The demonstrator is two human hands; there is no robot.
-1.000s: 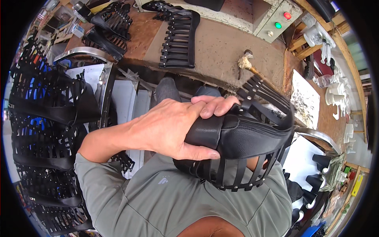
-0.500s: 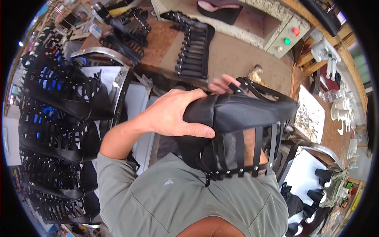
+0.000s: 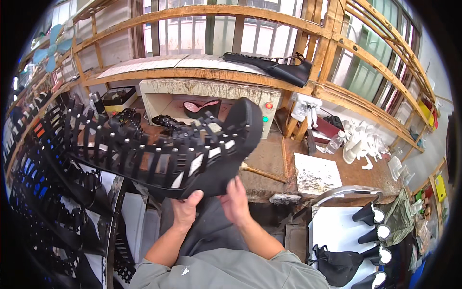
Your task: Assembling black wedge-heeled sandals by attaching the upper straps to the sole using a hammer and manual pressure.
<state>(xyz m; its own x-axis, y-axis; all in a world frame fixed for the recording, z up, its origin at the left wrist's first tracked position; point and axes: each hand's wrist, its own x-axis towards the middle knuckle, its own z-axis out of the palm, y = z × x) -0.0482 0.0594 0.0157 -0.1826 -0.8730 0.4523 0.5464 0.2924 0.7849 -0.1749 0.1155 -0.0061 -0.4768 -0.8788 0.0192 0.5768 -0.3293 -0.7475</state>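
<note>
While both hands grip it from below, one tall black strappy boot (image 3: 163, 151) lies on its side across the middle of the head view, its thick sole toward one o'clock and its studded strap shaft running out toward nine o'clock. The left hand (image 3: 185, 208) clamps the boot's underside with the thumb up against the dark lining; the right hand (image 3: 236, 200) sits just beside it at about three o'clock from it, fingers closed against the sole, so the two hands are close together but not touching.

Counting the rest: one workbench (image 3: 269, 159) beyond the boot, with one cream control box (image 3: 262, 98) at twelve o'clock bearing two round buttons, one red and one green. One more black boot (image 3: 274, 67) lies flat on the wooden shelf above. One sheet of stained paper (image 3: 315, 173) rests on the bench at three o'clock. At four o'clock a white rack (image 3: 332, 226) carries four black heels (image 3: 373, 233) with pale tips. Strap pieces (image 3: 33, 212) hang in a mass at eight o'clock, too tangled to count.

Against the earlier frame, the view has swung up from the bench top to the window frame, and the boot, then held low with the left hand spread over its top, is now raised with both hands under it.
</note>
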